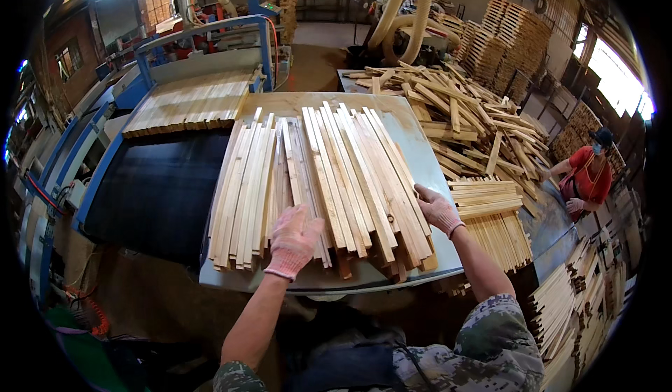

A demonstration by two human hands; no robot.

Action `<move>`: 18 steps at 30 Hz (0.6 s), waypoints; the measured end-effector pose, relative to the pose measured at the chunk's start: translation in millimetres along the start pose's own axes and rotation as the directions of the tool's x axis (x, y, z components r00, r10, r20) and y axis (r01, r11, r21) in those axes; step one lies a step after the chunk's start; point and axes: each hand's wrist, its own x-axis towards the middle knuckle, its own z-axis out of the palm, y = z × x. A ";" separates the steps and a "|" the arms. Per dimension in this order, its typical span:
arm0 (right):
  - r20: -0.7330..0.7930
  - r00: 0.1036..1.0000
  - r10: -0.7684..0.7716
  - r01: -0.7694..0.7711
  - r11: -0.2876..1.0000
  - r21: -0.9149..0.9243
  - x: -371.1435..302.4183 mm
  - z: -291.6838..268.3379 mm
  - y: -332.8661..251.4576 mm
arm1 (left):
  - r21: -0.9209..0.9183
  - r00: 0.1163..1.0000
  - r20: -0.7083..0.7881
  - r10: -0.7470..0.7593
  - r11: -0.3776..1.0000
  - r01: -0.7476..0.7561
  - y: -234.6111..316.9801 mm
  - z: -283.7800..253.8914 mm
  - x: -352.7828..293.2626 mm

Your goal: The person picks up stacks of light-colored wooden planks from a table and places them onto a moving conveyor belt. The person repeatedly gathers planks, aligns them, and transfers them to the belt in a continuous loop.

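Long wooden strips (357, 175) lie side by side in rows on a pale table (434, 252) in front of me, their near ends uneven. My left hand (294, 238), in a pinkish knit glove, rests with fingers stretched out over the strips in the middle, between the left group of strips (241, 189) and the right one. At the right edge of the right group is my gloved right hand (437, 210), its fingers extended against the outermost strip. Neither hand is wrapped round a strip.
Left of the table is a black conveyor belt (157, 185), with a row of strips (192, 101) at its far end under a blue machine frame (203, 31). A loose heap of wood pieces (476, 122) and a stacked bundle (490, 217) lie right. Another person (588, 175) stands far right.
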 end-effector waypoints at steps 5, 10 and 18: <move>-0.141 0.932 -0.333 0.283 0.915 -0.286 24.5 -7.0 -0.3 | 0.167 0.969 0.218 -0.113 0.983 0.077 34.3 -13.4 48.5; 0.010 1.000 0.028 -0.028 0.999 0.017 39.2 -4.0 -65.9 | 0.275 0.875 0.398 -0.277 0.946 0.174 25.6 0.4 88.2; -0.048 0.998 -0.038 0.034 0.996 -0.086 70.5 10.9 -72.5 | 0.322 0.781 0.508 -0.365 0.921 0.221 32.2 11.8 121.5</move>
